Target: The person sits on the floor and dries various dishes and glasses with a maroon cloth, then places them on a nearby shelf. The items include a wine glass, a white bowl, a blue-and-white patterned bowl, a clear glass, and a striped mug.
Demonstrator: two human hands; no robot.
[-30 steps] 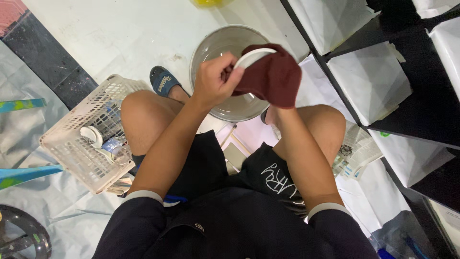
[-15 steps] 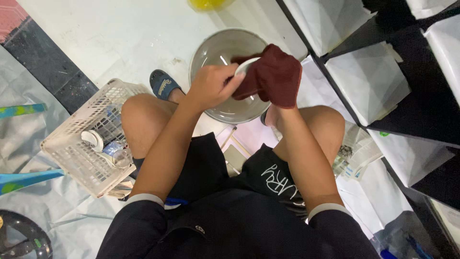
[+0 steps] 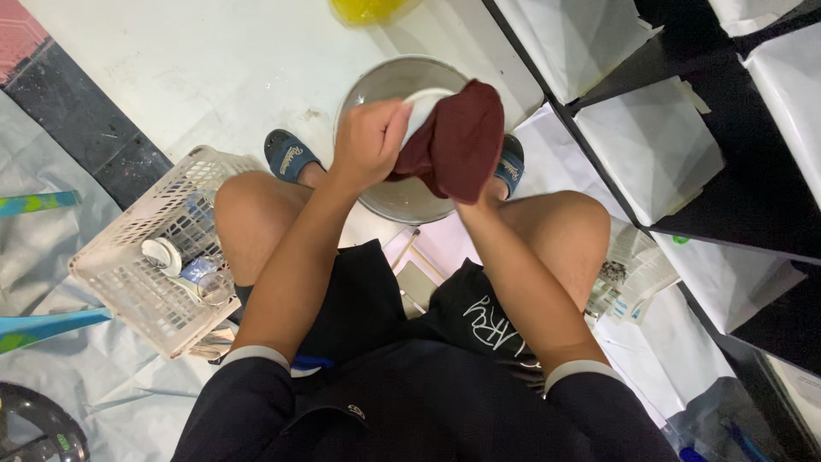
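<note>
My left hand [image 3: 368, 141] grips a white dish [image 3: 421, 103] over the metal basin [image 3: 376, 81]. My right hand, hidden under the maroon cloth [image 3: 457, 137], grasps that cloth against the dish; white basket [image 3: 128, 265] at left

A dark maroon cloth [image 3: 457, 137] is showing deep red-brown against a plain white dish [image 3: 421, 104]. A round metal basin [image 3: 385, 85] beneath is gleaming dull silver-grey. A white plastic lattice basket [image 3: 128, 282] is displaying a fine grid pattern. Two blue sandals [image 3: 286, 154] are carrying pale lettering. Black shorts [image 3: 479, 312] are bearing white scrawled print. A yellow object [image 3: 368, 8] is glowing bright at the top edge.
</note>
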